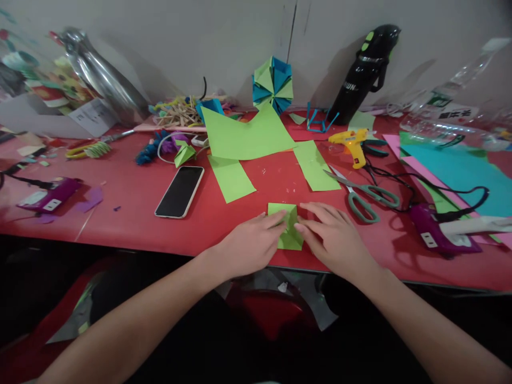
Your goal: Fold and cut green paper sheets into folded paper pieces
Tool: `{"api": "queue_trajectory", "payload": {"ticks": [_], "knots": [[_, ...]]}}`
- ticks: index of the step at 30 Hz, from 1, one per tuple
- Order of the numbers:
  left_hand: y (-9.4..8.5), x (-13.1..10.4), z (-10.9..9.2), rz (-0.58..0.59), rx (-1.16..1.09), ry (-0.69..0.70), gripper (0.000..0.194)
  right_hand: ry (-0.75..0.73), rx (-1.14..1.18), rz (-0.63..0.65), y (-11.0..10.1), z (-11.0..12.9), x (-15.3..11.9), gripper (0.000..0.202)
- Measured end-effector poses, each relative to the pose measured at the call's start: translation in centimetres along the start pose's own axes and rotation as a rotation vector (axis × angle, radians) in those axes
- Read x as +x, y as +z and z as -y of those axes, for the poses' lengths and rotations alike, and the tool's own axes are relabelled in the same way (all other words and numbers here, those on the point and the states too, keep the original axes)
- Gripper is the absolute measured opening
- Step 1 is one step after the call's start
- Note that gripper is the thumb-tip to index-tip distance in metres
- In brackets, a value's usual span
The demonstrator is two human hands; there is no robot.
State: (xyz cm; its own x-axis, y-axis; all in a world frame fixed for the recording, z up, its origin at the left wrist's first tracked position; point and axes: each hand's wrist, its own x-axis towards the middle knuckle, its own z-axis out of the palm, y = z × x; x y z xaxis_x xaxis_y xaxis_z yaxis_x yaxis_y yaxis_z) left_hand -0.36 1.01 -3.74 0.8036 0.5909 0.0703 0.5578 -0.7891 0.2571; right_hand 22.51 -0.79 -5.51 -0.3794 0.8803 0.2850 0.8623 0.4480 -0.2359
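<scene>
A small green paper piece (291,241) lies near the front edge of the red table (132,234), with what look like crease lines on it. My left hand (252,240) rests on its left part, fingers stretched out flat over the paper. At its right edge is my right hand (334,240), thumb and fingers apart, the tips touching or close beside the paper. Both hands partly cover the piece. Behind it lie two green paper strips (232,178) (317,166) and a large green sheet (248,133). Grey-handled scissors (362,194) lie beyond my right hand.
A phone (180,192) lies left of my hands. Farther back are a yellow glue gun (352,143), a blue-green folded paper ball (272,85), a black bottle (362,74) and a steel jug (104,74). Purple power strips (438,232) with cords and coloured sheets (468,165) lie at the sides.
</scene>
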Motion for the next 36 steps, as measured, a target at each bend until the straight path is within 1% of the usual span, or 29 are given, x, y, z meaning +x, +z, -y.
{"api": "queue_trajectory", "payload": {"ticks": [3,4,6,7,9,10,13,14,15,17,19,24,26,29,30,32,34,36], "knots": [[0.6,0.3,0.6,-0.115,-0.145,-0.104,0.033,0.035,0.088,-0.045,0.7,-0.8,1.3,0.031],[0.9,0.5,1.0,-0.178,-0.192,-0.129,0.032,0.043,0.110,-0.030,0.9,-1.1,1.8,0.026],[1.4,0.8,1.7,-0.302,-0.280,-0.135,0.026,0.041,0.173,0.036,1.2,-1.7,2.8,0.019],[1.6,0.9,2.1,-0.343,-0.319,-0.160,0.022,0.035,0.195,0.064,1.3,-2.0,3.2,0.027],[1.6,1.1,2.8,-0.365,-0.344,-0.223,0.013,0.016,0.241,0.134,1.1,-2.3,3.9,0.041],[1.5,1.2,3.1,-0.351,-0.325,-0.262,0.014,0.015,0.263,0.169,0.9,-2.4,4.3,0.042],[0.6,1.3,3.7,-0.249,-0.227,-0.336,0.040,0.053,0.332,0.277,0.3,-2.4,5.1,0.035],[0.3,1.3,3.8,-0.207,-0.211,-0.347,0.045,0.080,0.348,0.305,0.1,-2.3,5.3,0.032],[0.0,1.3,3.9,-0.170,-0.209,-0.354,0.046,0.109,0.362,0.332,-0.1,-2.2,5.5,0.029],[-0.4,1.3,4.0,-0.118,-0.237,-0.360,0.040,0.154,0.386,0.381,-0.4,-1.9,5.9,0.025],[-0.6,1.5,4.1,-0.102,-0.279,-0.361,0.034,0.172,0.399,0.406,-0.5,-1.7,6.0,0.021],[-1.0,1.7,4.0,-0.066,-0.404,-0.401,0.026,0.120,0.397,0.399,-0.8,-1.1,5.9,0.016],[-1.1,1.7,3.8,-0.057,-0.488,-0.420,0.028,0.151,0.430,0.394,-0.9,-1.0,5.8,0.021],[-1.3,1.7,3.6,-0.072,-0.608,-0.403,0.043,0.199,0.509,0.408,-1.0,-0.8,5.7,0.033],[-1.3,1.7,3.6,-0.073,-0.620,-0.382,0.045,0.189,0.528,0.425,-1.0,-0.8,5.8,0.032],[-1.4,1.7,3.7,-0.058,-0.587,-0.333,0.039,0.141,0.533,0.440,-1.0,-0.8,5.9,0.019],[-1.3,1.7,3.9,-0.047,-0.540,-0.295,0.025,0.092,0.506,0.408,-1.1,-0.7,6.0,0.004],[-1.3,1.8,4.0,-0.078,-0.539,-0.271,0.020,0.071,0.486,0.344,-1.4,-0.5,6.0,0.003]]}}
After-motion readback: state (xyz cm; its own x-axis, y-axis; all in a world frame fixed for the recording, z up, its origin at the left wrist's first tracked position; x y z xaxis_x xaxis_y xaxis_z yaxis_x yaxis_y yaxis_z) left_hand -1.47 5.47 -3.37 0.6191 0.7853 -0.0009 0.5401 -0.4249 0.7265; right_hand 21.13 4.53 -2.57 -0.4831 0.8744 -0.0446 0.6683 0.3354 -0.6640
